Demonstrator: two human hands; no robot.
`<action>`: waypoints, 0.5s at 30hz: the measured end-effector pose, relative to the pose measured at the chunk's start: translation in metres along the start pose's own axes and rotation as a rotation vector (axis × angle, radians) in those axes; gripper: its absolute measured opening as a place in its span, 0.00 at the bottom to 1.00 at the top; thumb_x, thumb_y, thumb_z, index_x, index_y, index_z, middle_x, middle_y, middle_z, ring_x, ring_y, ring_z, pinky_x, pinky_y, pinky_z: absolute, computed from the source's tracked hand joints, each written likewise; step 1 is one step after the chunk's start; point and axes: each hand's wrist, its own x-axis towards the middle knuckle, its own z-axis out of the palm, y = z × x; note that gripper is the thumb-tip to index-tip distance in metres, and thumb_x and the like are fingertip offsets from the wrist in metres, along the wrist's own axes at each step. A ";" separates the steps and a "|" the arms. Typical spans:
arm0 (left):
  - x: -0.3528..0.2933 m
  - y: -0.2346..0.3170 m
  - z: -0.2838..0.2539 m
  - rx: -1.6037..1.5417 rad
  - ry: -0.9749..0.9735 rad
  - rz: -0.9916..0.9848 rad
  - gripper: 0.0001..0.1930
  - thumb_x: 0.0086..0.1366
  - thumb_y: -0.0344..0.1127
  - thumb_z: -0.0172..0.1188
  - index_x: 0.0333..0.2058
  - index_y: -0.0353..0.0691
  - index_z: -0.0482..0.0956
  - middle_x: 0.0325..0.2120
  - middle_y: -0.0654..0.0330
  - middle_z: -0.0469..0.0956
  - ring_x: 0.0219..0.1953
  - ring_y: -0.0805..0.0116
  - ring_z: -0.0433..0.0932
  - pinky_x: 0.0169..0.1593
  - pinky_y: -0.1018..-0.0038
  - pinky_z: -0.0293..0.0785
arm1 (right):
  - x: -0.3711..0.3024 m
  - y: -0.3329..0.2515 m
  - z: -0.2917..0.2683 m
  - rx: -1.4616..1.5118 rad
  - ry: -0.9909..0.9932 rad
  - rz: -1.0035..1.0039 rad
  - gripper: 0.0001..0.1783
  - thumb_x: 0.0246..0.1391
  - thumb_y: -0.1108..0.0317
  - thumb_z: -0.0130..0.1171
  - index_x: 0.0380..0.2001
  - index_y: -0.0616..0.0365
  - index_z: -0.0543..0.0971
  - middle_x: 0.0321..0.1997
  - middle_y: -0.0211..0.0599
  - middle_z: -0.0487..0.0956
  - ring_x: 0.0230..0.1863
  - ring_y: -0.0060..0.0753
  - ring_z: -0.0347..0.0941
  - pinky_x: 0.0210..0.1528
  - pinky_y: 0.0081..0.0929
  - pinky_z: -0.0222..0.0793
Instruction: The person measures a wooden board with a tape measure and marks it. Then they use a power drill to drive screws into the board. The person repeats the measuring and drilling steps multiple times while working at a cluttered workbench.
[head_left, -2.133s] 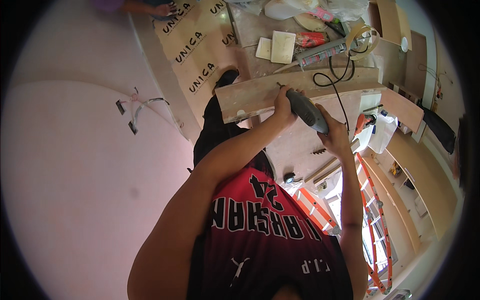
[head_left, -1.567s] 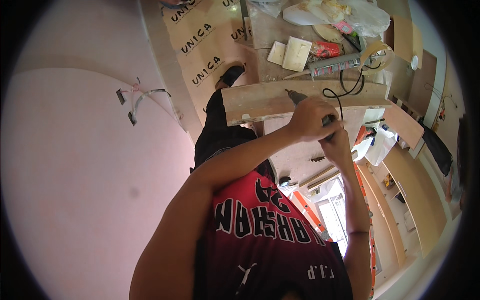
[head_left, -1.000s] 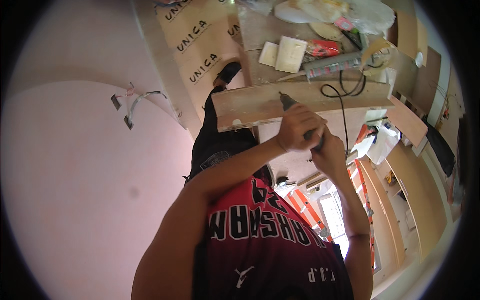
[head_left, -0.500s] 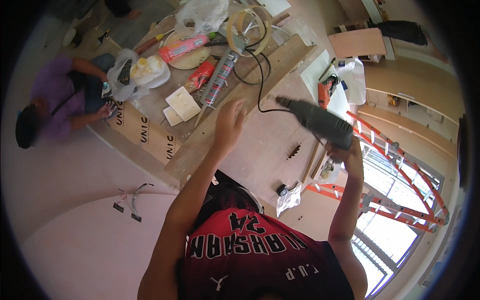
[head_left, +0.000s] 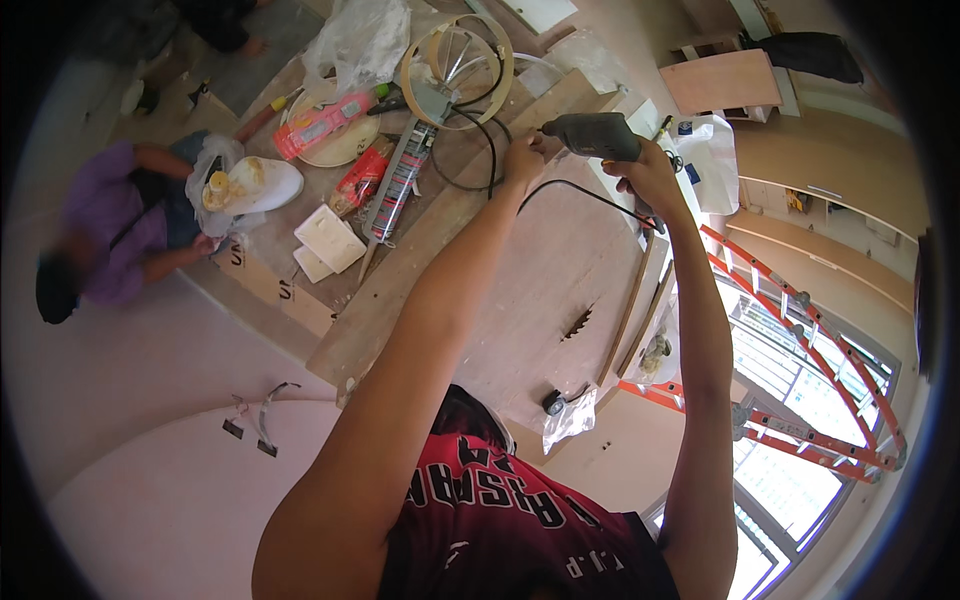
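Note:
My right hand (head_left: 650, 182) grips the handle of a dark green power drill (head_left: 597, 135), whose chuck points left. At that chuck is my left hand (head_left: 525, 163), its fingers curled closed; whatever they pinch is too small to make out. A black cord (head_left: 575, 184) loops below the drill over the wooden worktop (head_left: 500, 270). Left of my left hand lies a caulking gun (head_left: 408, 170) with a printed tube in it. A short dark toothed piece (head_left: 577, 323) rests on the worktop nearer to me.
Rolls of edging tape (head_left: 457, 70), a pink bottle (head_left: 325, 122), a red packet (head_left: 362, 180), white blocks (head_left: 330, 238) and a white tub (head_left: 265, 187) crowd the left side. A person in purple (head_left: 115, 215) crouches beyond. An orange ladder (head_left: 800, 435) stands at right.
The drill has moved up, away from me, and now lies level with its chuck to the left. My left hand has reached forward to the chuck and its fingers have closed.

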 end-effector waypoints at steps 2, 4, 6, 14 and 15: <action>-0.007 0.001 0.005 -0.007 0.055 0.033 0.27 0.67 0.23 0.51 0.66 0.33 0.74 0.52 0.49 0.84 0.48 0.60 0.85 0.55 0.67 0.77 | -0.002 0.002 0.002 -0.013 -0.012 0.023 0.20 0.49 0.69 0.69 0.45 0.66 0.81 0.33 0.36 0.84 0.26 0.27 0.82 0.28 0.24 0.73; -0.014 0.005 0.011 -0.003 0.063 0.054 0.28 0.68 0.20 0.49 0.66 0.34 0.74 0.51 0.51 0.84 0.48 0.61 0.85 0.54 0.68 0.77 | -0.006 0.006 -0.002 0.049 -0.022 0.037 0.19 0.50 0.71 0.69 0.45 0.65 0.80 0.34 0.35 0.84 0.25 0.24 0.79 0.27 0.24 0.72; -0.014 0.006 0.010 -0.070 0.077 0.050 0.28 0.67 0.20 0.48 0.67 0.34 0.73 0.52 0.51 0.84 0.49 0.61 0.85 0.54 0.68 0.77 | -0.003 0.012 -0.003 0.080 -0.031 0.032 0.18 0.51 0.72 0.69 0.46 0.63 0.79 0.34 0.33 0.84 0.24 0.22 0.76 0.24 0.24 0.70; -0.024 0.039 -0.013 0.016 0.119 0.134 0.26 0.69 0.25 0.53 0.65 0.33 0.74 0.50 0.48 0.83 0.50 0.52 0.82 0.56 0.63 0.76 | 0.004 -0.010 -0.003 -0.039 -0.087 0.055 0.15 0.50 0.74 0.68 0.41 0.64 0.79 0.28 0.31 0.80 0.23 0.22 0.76 0.24 0.24 0.70; -0.030 0.063 -0.013 0.085 0.216 0.229 0.25 0.69 0.28 0.55 0.65 0.32 0.75 0.50 0.47 0.82 0.51 0.49 0.82 0.57 0.61 0.75 | 0.009 -0.010 -0.006 -0.073 -0.116 0.060 0.14 0.49 0.74 0.68 0.40 0.64 0.79 0.27 0.31 0.80 0.22 0.22 0.75 0.25 0.24 0.70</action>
